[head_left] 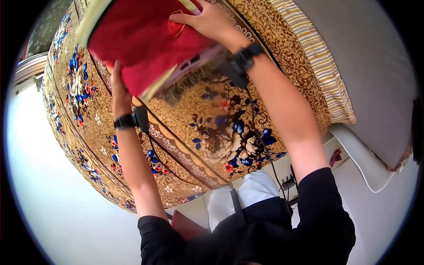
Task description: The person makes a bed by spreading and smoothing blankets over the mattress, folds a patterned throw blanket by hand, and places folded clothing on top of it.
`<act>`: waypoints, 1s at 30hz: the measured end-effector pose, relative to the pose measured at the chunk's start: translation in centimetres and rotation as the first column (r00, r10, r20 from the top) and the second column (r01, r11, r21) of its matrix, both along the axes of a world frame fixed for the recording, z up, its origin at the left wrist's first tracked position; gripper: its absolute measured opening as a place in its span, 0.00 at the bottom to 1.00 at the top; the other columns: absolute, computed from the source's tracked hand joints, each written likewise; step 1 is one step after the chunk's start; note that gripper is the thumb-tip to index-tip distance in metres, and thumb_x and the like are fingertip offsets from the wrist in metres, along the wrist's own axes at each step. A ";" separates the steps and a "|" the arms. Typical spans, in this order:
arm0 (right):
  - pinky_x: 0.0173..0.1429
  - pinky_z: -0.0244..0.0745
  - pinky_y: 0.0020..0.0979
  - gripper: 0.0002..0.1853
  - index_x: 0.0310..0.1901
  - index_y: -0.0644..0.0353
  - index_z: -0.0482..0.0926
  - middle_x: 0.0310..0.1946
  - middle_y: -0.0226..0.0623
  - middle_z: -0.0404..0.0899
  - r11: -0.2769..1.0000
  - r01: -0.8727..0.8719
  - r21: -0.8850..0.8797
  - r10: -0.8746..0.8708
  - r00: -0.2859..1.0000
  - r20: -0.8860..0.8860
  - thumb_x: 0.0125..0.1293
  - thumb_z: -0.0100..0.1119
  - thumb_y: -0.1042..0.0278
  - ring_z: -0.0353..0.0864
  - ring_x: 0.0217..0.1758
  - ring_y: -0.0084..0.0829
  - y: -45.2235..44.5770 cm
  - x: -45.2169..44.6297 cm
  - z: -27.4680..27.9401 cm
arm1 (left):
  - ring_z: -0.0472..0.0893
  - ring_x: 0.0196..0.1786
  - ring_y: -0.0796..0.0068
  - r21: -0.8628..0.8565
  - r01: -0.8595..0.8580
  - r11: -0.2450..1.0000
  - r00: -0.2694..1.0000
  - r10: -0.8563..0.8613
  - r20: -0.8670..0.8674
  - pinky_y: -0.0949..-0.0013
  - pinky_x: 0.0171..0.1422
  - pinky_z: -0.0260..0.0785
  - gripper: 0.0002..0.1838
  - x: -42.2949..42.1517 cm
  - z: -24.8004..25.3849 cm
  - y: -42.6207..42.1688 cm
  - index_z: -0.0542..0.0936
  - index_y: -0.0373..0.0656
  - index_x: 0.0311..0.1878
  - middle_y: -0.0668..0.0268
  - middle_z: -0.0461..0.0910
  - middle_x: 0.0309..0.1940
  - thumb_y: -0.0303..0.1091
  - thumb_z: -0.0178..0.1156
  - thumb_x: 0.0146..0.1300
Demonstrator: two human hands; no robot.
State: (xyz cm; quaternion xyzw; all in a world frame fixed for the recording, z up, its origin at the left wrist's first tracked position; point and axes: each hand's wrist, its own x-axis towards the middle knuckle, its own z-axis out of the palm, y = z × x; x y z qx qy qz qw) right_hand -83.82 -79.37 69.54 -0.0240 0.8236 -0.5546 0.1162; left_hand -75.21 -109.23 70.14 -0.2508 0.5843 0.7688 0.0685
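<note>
A red cloth [141, 39] with cream edging is held up over the bed, blurred along its lower edge. Its underside shows a strip of pale purple and dark pattern; I cannot tell whether it is a cover or a mat. My left hand [119, 90] is closed on its near left edge, thumb on the red face and the other fingers hidden. At the upper right edge my right hand [212, 22] grips it, thumb on top. By that thumb, a thin orange loop [178, 34] resembling thread lies against the red.
A gold-brown floral bedspread [221, 145] spreads beneath my hands. To the right are a striped frilled fabric edge [316, 57] and a grey surface [366, 57]. Black bands with boxes sit on both wrists, and a cable [260, 137] hangs from the right one.
</note>
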 end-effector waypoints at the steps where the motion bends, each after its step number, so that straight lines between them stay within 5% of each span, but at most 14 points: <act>1: 0.54 0.73 0.40 0.39 0.52 0.61 0.76 0.41 0.45 0.82 0.998 0.018 0.067 -0.020 1.000 0.022 0.47 0.68 0.36 0.82 0.45 0.41 -0.2 -0.4 -2.0 | 0.73 0.59 0.60 -0.047 0.074 0.996 0.997 -0.073 0.028 0.56 0.63 0.68 0.37 -1.0 -1.8 0.3 0.61 0.37 0.65 0.55 0.71 0.56 0.57 0.55 0.63; 3: 0.64 0.67 0.42 0.47 0.62 0.64 0.66 0.57 0.50 0.74 0.936 -0.113 0.334 0.050 0.980 0.191 0.51 0.64 0.34 0.72 0.61 0.46 0.8 1.0 -5.0 | 0.74 0.57 0.60 -0.252 0.280 0.926 0.902 -0.164 0.400 0.53 0.61 0.69 0.42 -0.5 -5.5 1.0 0.57 0.40 0.68 0.55 0.69 0.58 0.62 0.55 0.61; 4: 0.67 0.63 0.42 0.49 0.66 0.64 0.60 0.62 0.50 0.66 0.908 -0.056 0.414 0.070 0.997 -0.019 0.52 0.62 0.33 0.65 0.67 0.45 1.3 2.8 -8.6 | 0.75 0.55 0.60 -0.324 0.346 0.881 0.866 -0.167 0.471 0.55 0.52 0.74 0.48 0.4 -7.0 1.8 0.51 0.44 0.71 0.53 0.65 0.61 0.67 0.53 0.59; 5: 0.71 0.59 0.41 0.52 0.69 0.64 0.55 0.68 0.49 0.59 0.877 0.012 0.480 0.108 0.969 -0.222 0.54 0.60 0.32 0.58 0.72 0.44 1.6 4.4 -11.6 | 0.71 0.36 0.74 -0.135 0.265 0.955 0.848 -0.164 0.504 0.58 0.44 0.71 0.37 0.6 -7.9 2.1 0.64 0.50 0.63 0.67 0.74 0.38 0.69 0.47 0.63; 6: 0.73 0.54 0.42 0.53 0.72 0.61 0.46 0.73 0.46 0.47 0.870 -0.023 0.492 0.104 0.985 -0.136 0.57 0.58 0.33 0.47 0.76 0.44 1.9 5.7 -11.1 | 0.73 0.44 0.68 -0.202 0.253 0.946 0.874 -0.134 0.467 0.60 0.39 0.74 0.44 1.1 -8.3 2.5 0.54 0.46 0.68 0.60 0.68 0.50 0.70 0.48 0.61; 7: 0.73 0.54 0.43 0.52 0.72 0.61 0.47 0.73 0.46 0.48 0.904 -0.003 0.428 0.082 0.983 -0.166 0.57 0.59 0.34 0.48 0.76 0.44 1.9 5.9 -11.5 | 0.75 0.51 0.63 -0.268 0.235 0.934 0.899 -0.104 0.425 0.62 0.35 0.77 0.53 1.6 -8.7 2.9 0.43 0.42 0.74 0.53 0.63 0.62 0.71 0.49 0.59; 9: 0.73 0.55 0.43 0.51 0.72 0.61 0.48 0.72 0.47 0.49 0.956 0.034 0.291 0.029 0.977 -0.210 0.58 0.59 0.37 0.50 0.75 0.45 1.7 7.1 -12.0 | 0.75 0.48 0.64 -0.334 0.208 0.919 0.905 -0.051 0.423 0.63 0.35 0.77 0.51 2.4 -10.0 2.4 0.45 0.41 0.73 0.53 0.65 0.58 0.70 0.49 0.60; 13: 0.73 0.55 0.42 0.45 0.72 0.57 0.49 0.71 0.48 0.52 0.961 0.059 0.271 -0.046 0.997 -0.055 0.61 0.60 0.48 0.53 0.73 0.49 2.5 10.1 -11.5 | 0.73 0.31 0.74 -0.334 0.139 0.932 0.921 0.002 0.390 0.70 0.25 0.68 0.40 2.5 -10.6 2.9 0.59 0.42 0.63 0.64 0.71 0.38 0.68 0.48 0.62; 14: 0.72 0.56 0.43 0.40 0.71 0.57 0.53 0.71 0.49 0.54 0.991 0.118 0.064 -0.123 0.989 0.077 0.61 0.59 0.55 0.55 0.72 0.51 2.7 11.6 -12.3 | 0.68 0.25 0.78 -0.374 0.062 0.925 0.937 0.075 0.340 0.72 0.23 0.62 0.35 3.1 -10.1 4.2 0.63 0.44 0.58 0.68 0.70 0.32 0.67 0.48 0.63; 17: 0.73 0.55 0.44 0.35 0.69 0.58 0.59 0.70 0.48 0.55 0.976 -0.094 0.196 0.094 0.996 0.011 0.62 0.58 0.60 0.55 0.72 0.51 4.8 18.1 -14.7 | 0.67 0.25 0.79 -0.421 -0.006 0.907 0.955 0.131 0.267 0.72 0.22 0.61 0.33 5.1 -9.2 6.6 0.66 0.45 0.56 0.69 0.69 0.32 0.66 0.48 0.64; 21: 0.76 0.50 0.45 0.31 0.67 0.58 0.62 0.71 0.44 0.52 0.885 -0.137 0.444 0.179 0.983 -0.052 0.63 0.57 0.63 0.52 0.73 0.47 7.1 28.2 -13.6 | 0.75 0.42 0.65 -0.626 0.050 0.778 0.976 0.096 0.197 0.64 0.45 0.70 0.33 10.9 -12.9 8.1 0.65 0.39 0.64 0.61 0.74 0.44 0.56 0.51 0.66; 23: 0.76 0.49 0.45 0.30 0.67 0.58 0.62 0.71 0.43 0.53 0.899 -0.150 0.411 0.144 0.989 0.045 0.64 0.56 0.62 0.52 0.73 0.47 8.2 32.6 -12.0 | 0.72 0.55 0.59 -0.543 0.305 0.783 0.940 -0.157 0.301 0.60 0.56 0.66 0.32 15.7 -12.0 10.3 0.66 0.37 0.64 0.53 0.70 0.57 0.51 0.54 0.65; 27: 0.72 0.56 0.43 0.27 0.63 0.60 0.67 0.67 0.43 0.60 0.933 -0.099 0.346 0.069 0.993 0.099 0.62 0.56 0.65 0.57 0.71 0.46 11.6 42.1 -11.6 | 0.60 0.70 0.51 -0.891 0.438 0.120 0.721 -0.639 0.268 0.52 0.68 0.58 0.33 28.8 -15.3 14.4 0.63 0.40 0.68 0.51 0.60 0.68 0.48 0.56 0.65; 30: 0.73 0.55 0.42 0.30 0.63 0.59 0.68 0.67 0.43 0.62 0.918 -0.043 0.393 0.035 0.999 0.027 0.58 0.60 0.62 0.58 0.71 0.42 14.2 49.4 -11.9 | 0.57 0.71 0.48 -0.891 0.409 -0.196 0.643 -0.631 0.434 0.44 0.71 0.49 0.38 36.7 -13.9 19.6 0.62 0.43 0.69 0.50 0.58 0.69 0.53 0.58 0.61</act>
